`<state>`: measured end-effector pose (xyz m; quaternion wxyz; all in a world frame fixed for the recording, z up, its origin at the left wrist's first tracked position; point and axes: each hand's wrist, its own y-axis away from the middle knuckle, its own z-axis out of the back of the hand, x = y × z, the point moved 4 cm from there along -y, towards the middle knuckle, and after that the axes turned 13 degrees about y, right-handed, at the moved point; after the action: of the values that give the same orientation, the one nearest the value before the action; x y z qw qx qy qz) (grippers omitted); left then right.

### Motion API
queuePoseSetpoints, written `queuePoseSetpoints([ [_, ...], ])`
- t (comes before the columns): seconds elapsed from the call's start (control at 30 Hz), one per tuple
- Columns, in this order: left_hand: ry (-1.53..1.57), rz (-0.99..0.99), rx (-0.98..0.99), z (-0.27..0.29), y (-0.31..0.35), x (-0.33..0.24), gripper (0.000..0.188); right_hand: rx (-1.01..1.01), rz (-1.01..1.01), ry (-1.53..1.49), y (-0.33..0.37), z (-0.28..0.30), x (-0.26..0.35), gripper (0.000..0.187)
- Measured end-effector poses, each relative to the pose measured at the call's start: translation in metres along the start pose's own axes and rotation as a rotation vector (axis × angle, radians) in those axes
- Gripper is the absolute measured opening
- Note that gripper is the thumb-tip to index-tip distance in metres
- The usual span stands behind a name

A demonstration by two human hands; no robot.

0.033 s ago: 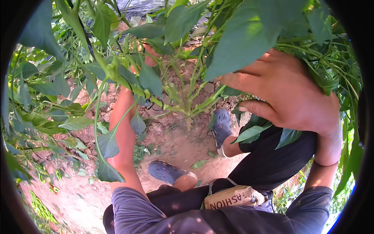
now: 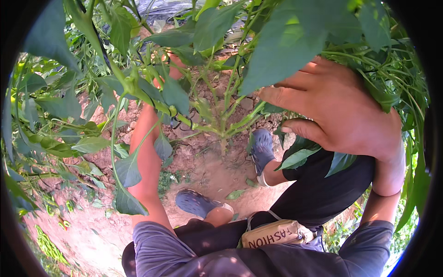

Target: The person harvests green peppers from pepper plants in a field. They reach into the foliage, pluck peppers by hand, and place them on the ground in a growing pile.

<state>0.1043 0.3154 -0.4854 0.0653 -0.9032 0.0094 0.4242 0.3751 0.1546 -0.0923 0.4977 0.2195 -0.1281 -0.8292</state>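
Note:
A pepper plant (image 2: pixel 223 131) with branching green stems stands in front of me. My left arm reaches in behind its branches. Only part of my left hand (image 2: pixel 175 69) shows among the leaves, so its fingers and anything in them are hidden. On the right, my right hand (image 2: pixel 339 108) is held palm down against the foliage, thumb and forefinger apart. A broad leaf (image 2: pixel 286 46) covers some of its other fingers. No object shows in that hand. A thick stem (image 2: pixel 131 85) with black ties (image 2: pixel 174 123) round it slants across close to my left forearm.
Several long green peppers lie piled (image 2: pixel 50 244) on the soil at lower left, with a red pepper (image 2: pixel 66 224) close by. My blue clogs (image 2: pixel 196 203) rest on bare earth (image 2: pixel 203 171). A tan waist bag (image 2: pixel 277 234) sits at my lap. Dense leaves crowd both sides.

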Motion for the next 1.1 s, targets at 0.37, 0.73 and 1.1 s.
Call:
queuePoseSetpoints([
  [0.37,0.141,-0.008,0.039,0.014,0.013,-0.043,0.042,-0.209,0.109,-0.056,0.031,-0.011,0.009,0.055],
  [0.73,0.175,-0.052,-0.019,-0.008,0.015,-0.066,0.041,-0.184,0.107,-0.106,0.043,-0.013,0.013,0.049],
  [1.1,0.196,-0.018,-0.202,-0.033,0.106,-0.066,0.037,0.017,0.076,-0.133,0.042,-0.011,0.021,0.038],
])
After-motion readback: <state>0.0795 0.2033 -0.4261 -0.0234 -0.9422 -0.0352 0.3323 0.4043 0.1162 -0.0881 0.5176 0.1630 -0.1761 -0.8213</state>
